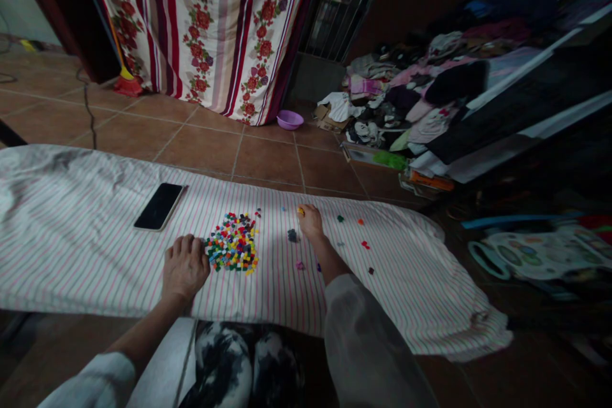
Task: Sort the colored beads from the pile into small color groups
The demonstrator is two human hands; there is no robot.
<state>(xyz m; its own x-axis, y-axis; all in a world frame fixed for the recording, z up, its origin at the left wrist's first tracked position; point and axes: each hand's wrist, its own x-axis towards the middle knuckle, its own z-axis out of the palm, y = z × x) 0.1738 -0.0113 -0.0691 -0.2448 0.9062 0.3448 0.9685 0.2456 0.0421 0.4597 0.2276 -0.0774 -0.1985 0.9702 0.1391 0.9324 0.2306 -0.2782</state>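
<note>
A heap of small multicoloured cubes (234, 243) lies on the striped cloth (268, 293). My left hand (185, 268) rests palm down at the heap's left edge, fingers laid on the cloth and holding nothing I can see. To the right of the heap, my right hand (312, 222) pinches a yellow cube (301, 211) at its fingertips, low over the cloth. Small same-coloured groups lie around it: dark grey cubes (292, 236), pink cubes (299, 265), green cubes (340, 218), orange cubes (360, 222), red cubes (366, 245) and brown cubes (371, 271). Purple cubes (319, 267) are partly hidden by my right forearm.
A black-screened phone (159, 206) lies on the cloth, left of the heap. Beyond the table, a purple basin (289, 120) and a red broom (127, 85) stand on the tiled floor near a floral curtain (201, 25). Piled clothes (406, 89) fill the right background.
</note>
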